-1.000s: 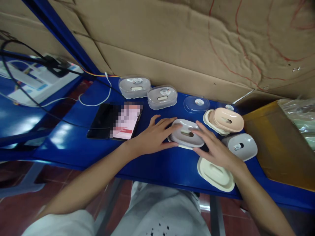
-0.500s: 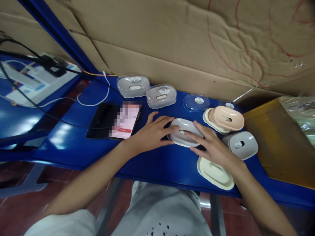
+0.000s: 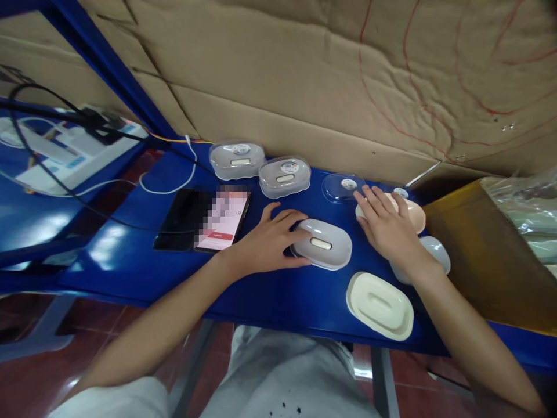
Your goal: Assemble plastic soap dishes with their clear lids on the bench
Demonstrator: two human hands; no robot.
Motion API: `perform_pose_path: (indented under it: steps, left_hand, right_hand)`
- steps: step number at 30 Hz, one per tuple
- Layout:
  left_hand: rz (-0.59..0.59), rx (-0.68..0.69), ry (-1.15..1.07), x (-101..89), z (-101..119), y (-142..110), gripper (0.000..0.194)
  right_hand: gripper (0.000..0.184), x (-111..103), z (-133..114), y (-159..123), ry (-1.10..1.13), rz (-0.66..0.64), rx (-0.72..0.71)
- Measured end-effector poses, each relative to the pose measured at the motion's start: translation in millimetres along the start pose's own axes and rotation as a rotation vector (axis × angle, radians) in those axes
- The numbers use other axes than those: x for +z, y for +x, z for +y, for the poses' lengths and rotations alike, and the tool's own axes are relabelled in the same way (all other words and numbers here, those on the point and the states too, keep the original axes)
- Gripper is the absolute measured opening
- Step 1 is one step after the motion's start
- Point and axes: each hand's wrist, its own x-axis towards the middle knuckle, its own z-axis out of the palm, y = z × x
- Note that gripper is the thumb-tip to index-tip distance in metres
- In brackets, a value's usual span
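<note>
A grey oval soap dish (image 3: 337,247) with a slot in its middle, a pale piece showing through, sits on the blue table. My left hand (image 3: 278,238) grips its left end, thumb at the front rim and fingertips on the upper rim. My right hand (image 3: 387,223) is stretched out, palm down, over the stacked peach soap dishes (image 3: 416,216), partly hiding them; whether it touches them I cannot tell. Its fingertips reach close to a clear lid (image 3: 337,188) with a round sticker. A cream oval tray (image 3: 380,306) lies in front, and grey dishes (image 3: 436,253) sit partly behind my right wrist.
Two grey dishes under clear lids, the left one (image 3: 237,162) and the right one (image 3: 285,177), stand by the cardboard wall (image 3: 278,87). A phone (image 3: 224,220) lies at left near a white cable (image 3: 169,190). A cardboard box (image 3: 491,255) borders the right side.
My right hand has let go of the grey soap dish and moved right and away from me, over the peach dishes. My left hand stays on the dish.
</note>
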Motion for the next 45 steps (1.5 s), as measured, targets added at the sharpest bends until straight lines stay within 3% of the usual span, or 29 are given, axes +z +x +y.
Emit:
perform_pose_path:
  steps: [4,8,13,17,21,26,32,39,45]
  left_hand:
    - [0.002,-0.004,0.013,-5.7,-1,1,0.047]
    - [-0.005,-0.016,0.031,-9.2,-5,0,0.045]
    - [-0.041,-0.049,-0.047,-12.7,-10,-3,0.06]
    - [-0.099,-0.082,-0.151,-18.7,-12,-5,0.071]
    - [-0.116,-0.119,-0.226,-23.1,-9,-4,0.087]
    - [-0.062,-0.133,-0.248,-14.8,-3,-4,0.101]
    - [0.012,-0.023,-0.177,2.0,-5,-5,0.09]
    - [0.069,0.09,-0.013,3.4,-12,-5,0.078]
    - [0.11,0.135,0.034,5.7,-15,-6,0.077]
  right_hand:
    - [0.063,9,8,24,-0.01,-0.086,-0.031]
    - [0.051,10,1,28,0.093,-0.124,-0.137]
    - [0.072,14,4,35,0.146,-0.183,-0.089]
    - [0.066,8,10,41,0.206,-0.181,-0.093]
    - [0.057,-12,5,29,0.269,-0.098,-0.016]
    - [0.051,-27,-23,-5,0.399,-0.127,-0.028]
    - [0.06,-18,-56,-33,0.34,-0.115,-0.014]
    - [0.063,-5,-59,-36,0.239,-0.023,-0.11]
    - [0.073,-3,-57,-36,0.241,-0.022,-0.155]
